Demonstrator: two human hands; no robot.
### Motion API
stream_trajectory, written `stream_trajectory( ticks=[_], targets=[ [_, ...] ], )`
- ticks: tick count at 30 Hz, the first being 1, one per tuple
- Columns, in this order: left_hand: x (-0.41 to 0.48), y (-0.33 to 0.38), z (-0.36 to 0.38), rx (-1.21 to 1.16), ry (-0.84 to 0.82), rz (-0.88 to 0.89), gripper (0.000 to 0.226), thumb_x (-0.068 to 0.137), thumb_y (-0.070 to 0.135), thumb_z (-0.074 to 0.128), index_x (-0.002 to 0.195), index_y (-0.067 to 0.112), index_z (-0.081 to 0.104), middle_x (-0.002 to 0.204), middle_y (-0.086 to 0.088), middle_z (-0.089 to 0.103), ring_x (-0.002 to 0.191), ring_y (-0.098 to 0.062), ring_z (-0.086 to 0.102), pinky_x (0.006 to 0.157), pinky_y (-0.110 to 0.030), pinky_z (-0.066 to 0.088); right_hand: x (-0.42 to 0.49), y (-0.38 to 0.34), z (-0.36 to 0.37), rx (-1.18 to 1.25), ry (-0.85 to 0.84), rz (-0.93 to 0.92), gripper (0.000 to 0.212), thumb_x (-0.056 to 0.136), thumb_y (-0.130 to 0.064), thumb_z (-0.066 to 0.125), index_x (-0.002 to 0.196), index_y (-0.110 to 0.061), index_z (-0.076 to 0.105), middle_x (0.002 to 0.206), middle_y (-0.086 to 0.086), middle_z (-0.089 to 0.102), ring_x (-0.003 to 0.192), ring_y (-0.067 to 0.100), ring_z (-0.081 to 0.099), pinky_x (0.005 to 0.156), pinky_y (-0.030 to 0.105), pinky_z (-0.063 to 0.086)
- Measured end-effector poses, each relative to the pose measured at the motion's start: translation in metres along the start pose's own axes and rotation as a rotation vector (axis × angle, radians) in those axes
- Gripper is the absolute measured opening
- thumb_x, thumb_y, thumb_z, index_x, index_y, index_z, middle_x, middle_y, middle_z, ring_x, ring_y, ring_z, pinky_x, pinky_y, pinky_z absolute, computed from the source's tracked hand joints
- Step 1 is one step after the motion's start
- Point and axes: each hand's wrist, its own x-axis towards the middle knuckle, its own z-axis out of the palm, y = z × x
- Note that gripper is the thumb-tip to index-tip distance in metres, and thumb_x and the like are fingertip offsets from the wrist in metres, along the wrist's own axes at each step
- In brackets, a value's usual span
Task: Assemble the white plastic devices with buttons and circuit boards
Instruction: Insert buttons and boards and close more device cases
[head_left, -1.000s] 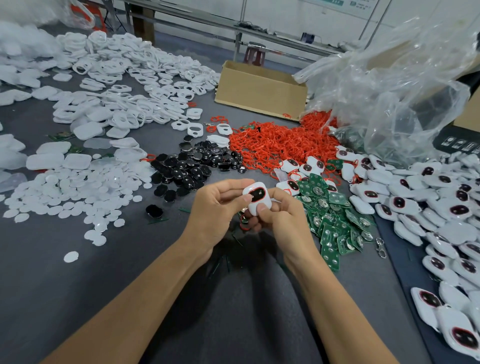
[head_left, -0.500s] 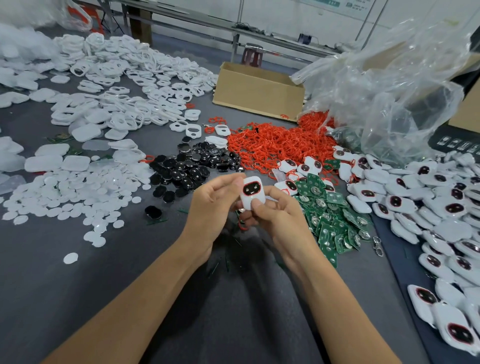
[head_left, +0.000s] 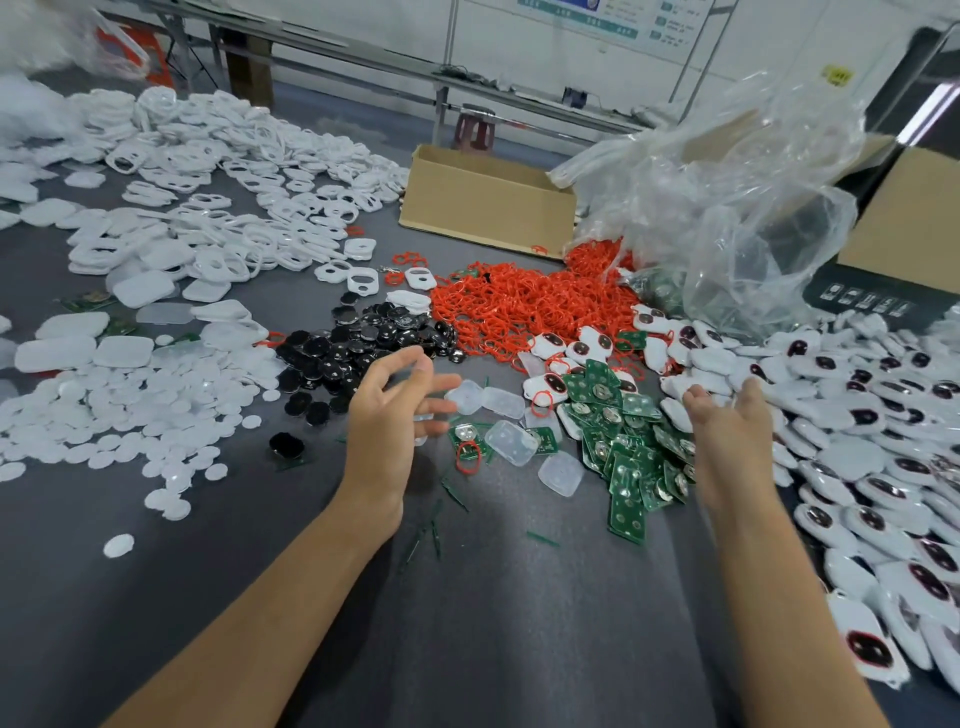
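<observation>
Green circuit boards (head_left: 626, 470) and clear caps (head_left: 511, 441) lie between left hand (head_left: 387, 426) and right hand (head_left: 730, 423), both hands loose-fingered and empty

Bright even light, soft shadows, wide-angle edge bending, motion-blurred right hand (head_left: 727, 431).

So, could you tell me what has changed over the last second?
Both hands have let go of the white device they held together and parted. The right hand swung right over the pile of assembled devices; the left hand hovers open near the middle. Circuit boards and red rings lie as before.
</observation>
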Motion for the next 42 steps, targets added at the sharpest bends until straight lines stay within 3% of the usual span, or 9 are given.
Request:
stream_trajectory(
  ticks=[3,7,12,17,20,23,29,36,42],
  targets=[
    [-0.001,0.001,0.000,-0.009,0.006,-0.010,0.014,0.097,0.018,0.054,0.110,0.016,0.057,0.089,-0.009,0.075,0.067,-0.017,0.064,0.059,-0.024,0.053,-0.019,0.010,0.025,-0.234,0.016,-0.230,0.047,0.089,0.008,0.049,0.128,-0.017,0.057,0.121,-0.005,0.059,0.105,0.007,0.059,0.097,0.027,0.044],
    [-0.002,0.003,0.001,0.006,0.025,-0.002,0.013,0.096,0.009,0.055,0.107,0.015,0.058,0.085,-0.009,0.074,0.065,-0.017,0.061,0.059,-0.026,0.051,-0.040,0.012,0.058,-0.522,-0.194,-0.525,0.037,0.085,0.007,0.050,0.102,-0.018,0.073,0.094,-0.008,0.069,0.065,-0.007,0.052,0.067,0.009,0.038],
    [-0.004,0.002,0.003,0.069,0.045,0.007,0.015,0.093,0.004,0.056,0.104,0.013,0.061,0.081,-0.008,0.073,0.063,-0.016,0.060,0.058,-0.026,0.052,-0.064,0.014,0.091,-0.586,-0.252,-0.619,0.025,0.084,0.002,0.056,0.097,-0.011,0.073,0.098,0.002,0.072,0.085,0.020,0.061,0.078,0.025,0.041],
    [-0.010,0.001,0.000,0.366,0.088,0.210,0.019,0.091,0.008,0.060,0.107,0.020,0.061,0.081,0.001,0.072,0.070,-0.010,0.064,0.066,-0.023,0.052,-0.088,0.033,0.095,-0.691,-0.299,-0.896,0.023,0.078,0.007,0.061,0.092,-0.008,0.071,0.088,0.004,0.070,0.088,0.026,0.056,0.079,0.021,0.035],
    [-0.012,0.010,-0.015,0.610,0.193,0.455,0.031,0.089,0.009,0.063,0.118,0.019,0.057,0.090,0.010,0.069,0.083,-0.003,0.063,0.073,-0.013,0.047,-0.090,0.040,0.090,-0.709,-0.358,-0.914,0.025,0.077,0.009,0.061,0.090,-0.009,0.071,0.088,0.003,0.070,0.087,0.026,0.056,0.079,0.025,0.039],
    [0.006,0.032,-0.042,0.937,0.330,0.526,0.036,0.087,0.006,0.061,0.121,0.017,0.057,0.104,0.006,0.066,0.102,-0.015,0.056,0.084,-0.016,0.036,-0.089,0.041,0.091,-0.690,-0.350,-0.876,0.030,0.074,0.014,0.059,0.090,-0.009,0.072,0.087,0.002,0.069,0.087,0.025,0.056,0.077,0.023,0.039],
    [0.074,0.079,-0.110,1.394,0.430,0.394,0.041,0.085,-0.004,0.054,0.124,0.006,0.059,0.121,-0.016,0.061,0.121,-0.036,0.046,0.092,-0.046,0.044,-0.090,0.040,0.091,-0.673,-0.364,-0.865,0.033,0.071,0.017,0.060,0.087,-0.009,0.072,0.084,0.000,0.068,0.086,0.023,0.056,0.077,0.021,0.039],
    [0.126,0.089,-0.159,1.530,0.397,0.273,0.029,0.090,0.005,0.053,0.116,0.000,0.065,0.104,-0.027,0.065,0.102,-0.045,0.056,0.081,-0.047,0.050,-0.089,0.039,0.095,-0.674,-0.359,-0.845,0.035,0.071,0.016,0.058,0.088,-0.010,0.072,0.084,-0.002,0.068,0.087,0.022,0.056,0.078,0.019,0.038],
    [0.152,0.080,-0.152,1.492,0.329,0.415,0.030,0.099,0.018,0.045,0.109,0.002,0.069,0.103,-0.022,0.070,0.103,-0.043,0.058,0.088,-0.049,0.046,-0.093,0.037,0.095,-0.652,-0.357,-0.835,0.033,0.073,0.003,0.046,0.089,-0.012,0.072,0.083,-0.005,0.066,0.088,0.018,0.055,0.077,0.014,0.036]
  ],
)
